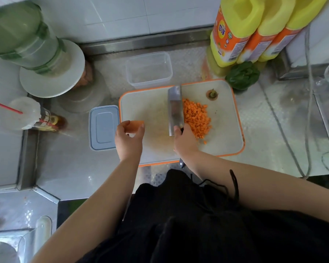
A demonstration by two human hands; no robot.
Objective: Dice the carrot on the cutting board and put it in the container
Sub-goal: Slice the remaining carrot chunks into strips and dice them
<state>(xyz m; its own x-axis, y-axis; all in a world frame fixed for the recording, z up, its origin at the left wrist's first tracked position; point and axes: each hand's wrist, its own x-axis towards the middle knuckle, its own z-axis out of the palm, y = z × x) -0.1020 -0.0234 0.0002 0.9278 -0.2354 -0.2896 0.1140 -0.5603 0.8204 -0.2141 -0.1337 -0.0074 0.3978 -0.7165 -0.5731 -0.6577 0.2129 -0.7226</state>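
My left hand (128, 138) pinches a piece of carrot (134, 125) between thumb and fingertips, lifted at the left edge of the cutting board (224, 133). My right hand (184, 142) is wrapped round the handle of the cleaver (175, 109), whose broad blade stands on edge across the middle of the board, its flat side just beside the heap of diced carrot (197, 117) lying on the right half. A few loose cubes sit at the near end of that heap. The cut-off carrot top (212, 94) lies apart in the far right corner of the board. The clear plastic container (149, 70) stands on the bench (74, 168) just beyond the board's far edge, and I see no carrot in it; its grey-blue lid (104, 127) lies flat on the bench just beside the board's left edge, near my left hand. Further right, against the tiled wall, three yellow bottles (254, 29) with orange labels stand in a row, with a leafy green vegetable (242, 75) in front of them. On the left are a white plate (51, 84) with a green-banded jar (25, 37) above it, and a squeeze bottle (36, 114) lying on its side.
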